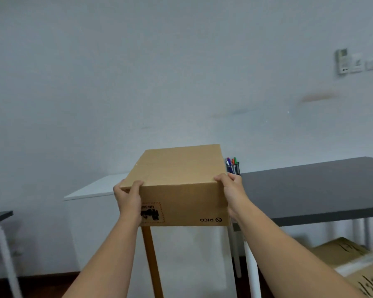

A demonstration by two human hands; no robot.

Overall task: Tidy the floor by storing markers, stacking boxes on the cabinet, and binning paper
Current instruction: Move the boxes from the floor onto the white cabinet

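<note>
Holding a brown rectangular cardboard box [179,186] with both hands, the person is keeping it raised in the air in front of a white flat-topped cabinet [95,188].

Head view:
- The left hand [128,198] is clamping the box's near left corner; its fingers [136,184] are curling over the top edge and the palm is lying against the side.
- The right hand [233,192] is clamping the near right corner; its fingers [221,180] are hooking over the top edge.
- The box is showing its top face and its near face. Printing on the near face is appearing upside down, with a black mark in a dotted frame next to the left hand.
- The underside of the box is hanging lower than the cabinet top in the picture; whether the box is touching the cabinet cannot be told.
- A black mesh pen cup [233,167] holding coloured markers [232,161] is standing just behind the box's far right corner.
- A dark grey table [314,190] on white legs is extending to the right of the box.
- A second, blurred cardboard box [357,263] with handwriting is lying low, below that table and to the lower right of the held box.
- A pale wooden leg [152,261] is descending from under the held box.
</note>
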